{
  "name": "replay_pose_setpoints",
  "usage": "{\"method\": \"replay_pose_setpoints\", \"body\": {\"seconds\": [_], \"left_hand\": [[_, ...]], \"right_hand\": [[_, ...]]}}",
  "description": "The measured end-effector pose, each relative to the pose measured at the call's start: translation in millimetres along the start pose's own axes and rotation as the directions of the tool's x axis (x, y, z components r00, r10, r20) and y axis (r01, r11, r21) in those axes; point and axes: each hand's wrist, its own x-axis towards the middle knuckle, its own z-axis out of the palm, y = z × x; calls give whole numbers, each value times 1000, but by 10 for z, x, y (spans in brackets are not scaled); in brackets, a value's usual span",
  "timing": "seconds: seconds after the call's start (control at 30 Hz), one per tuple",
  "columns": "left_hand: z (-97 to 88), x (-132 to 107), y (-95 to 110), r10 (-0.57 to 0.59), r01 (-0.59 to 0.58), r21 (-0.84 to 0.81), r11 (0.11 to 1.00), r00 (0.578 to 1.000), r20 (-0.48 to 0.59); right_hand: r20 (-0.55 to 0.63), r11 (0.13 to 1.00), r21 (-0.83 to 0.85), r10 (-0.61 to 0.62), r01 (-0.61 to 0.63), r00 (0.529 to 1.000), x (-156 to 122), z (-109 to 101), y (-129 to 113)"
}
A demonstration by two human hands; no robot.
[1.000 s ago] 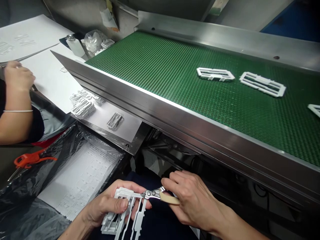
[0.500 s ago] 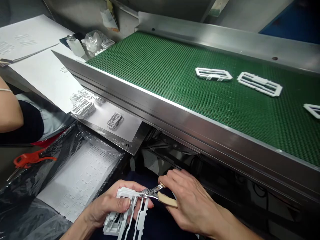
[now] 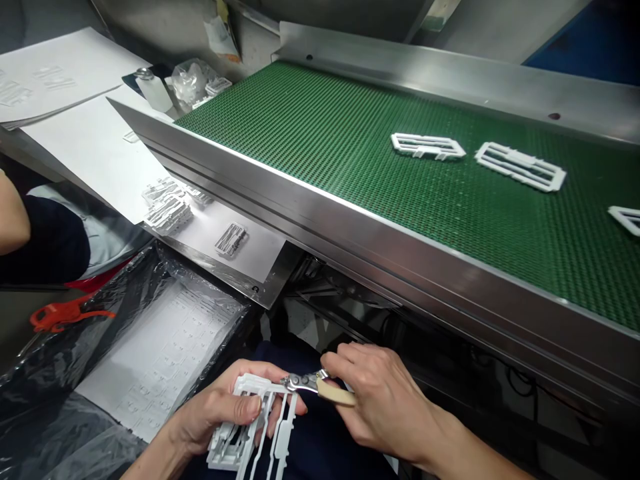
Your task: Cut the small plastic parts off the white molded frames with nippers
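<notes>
My left hand (image 3: 215, 410) grips a white plastic moulded frame (image 3: 250, 427) low in the view, thumb on top, fingers under it. My right hand (image 3: 380, 397) is closed round small cutting pliers (image 3: 313, 385) with beige handles. The metal jaws of the pliers touch the upper edge of the frame. Both hands sit over my dark-clad lap, below the conveyor's steel side.
A green conveyor belt (image 3: 350, 140) carries white frames (image 3: 427, 147) (image 3: 520, 167) (image 3: 625, 219). A steel ledge (image 3: 260, 257) at left holds stacked white parts (image 3: 167, 213) and one part (image 3: 230, 239). A bag-lined box (image 3: 160, 347) with white sheets sits lower left, an orange tool (image 3: 60, 315) beside it. Another person's arm (image 3: 13, 220) is at far left.
The other person's hand and forearm have drawn back out to the left. My hands shifted slightly with the pliers against the frame. The parts on the belt barely moved.
</notes>
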Motion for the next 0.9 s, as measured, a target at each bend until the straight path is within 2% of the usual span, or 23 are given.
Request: {"method": "replay_pose_setpoints", "body": {"seconds": [0.1, 0.17, 0.23, 0.3, 0.4, 0.5, 0.63, 0.7, 0.83, 0.9], "left_hand": [[-21, 9, -28, 4, -5, -7, 1000, 1000, -6], [-22, 16, -35, 7, -8, -22, 1000, 1000, -20], [-11, 27, -36, 19, -21, -45, 999, 999, -42], [9, 45, -36, 26, -30, -63, 998, 998, -57], [44, 81, -47, 28, -33, -88, 996, 998, -52], [64, 103, -91, 12, -14, -89, 996, 1000, -24], [49, 97, -184, 19, -22, -115, 993, 999, -29], [42, 86, -211, 30, -34, -124, 992, 999, -33], [57, 66, -201, 29, -33, -101, 994, 999, -44], [67, 63, -189, 31, -34, -90, 995, 999, -39]], "right_hand": [[0, 970, 188, 155, -152, 988, 0, 34, -7], [26, 906, 335, 265, -258, 964, 4, 66, -47], [87, 819, 473, 325, -326, 942, 12, 108, -114], [128, 738, 576, 342, -351, 931, 26, 152, -186], [76, 683, 659, 358, -316, 931, 62, 184, -253], [-11, 674, 703, 331, -228, 944, 112, 158, -262], [-83, 700, 713, 144, -43, 986, 183, 144, -281], [-117, 713, 701, 94, 15, 989, 209, 185, -299], [-111, 719, 686, 253, -110, 961, 195, 250, -247], [-94, 776, 613, 255, -146, 962, 143, 213, -156]]}}
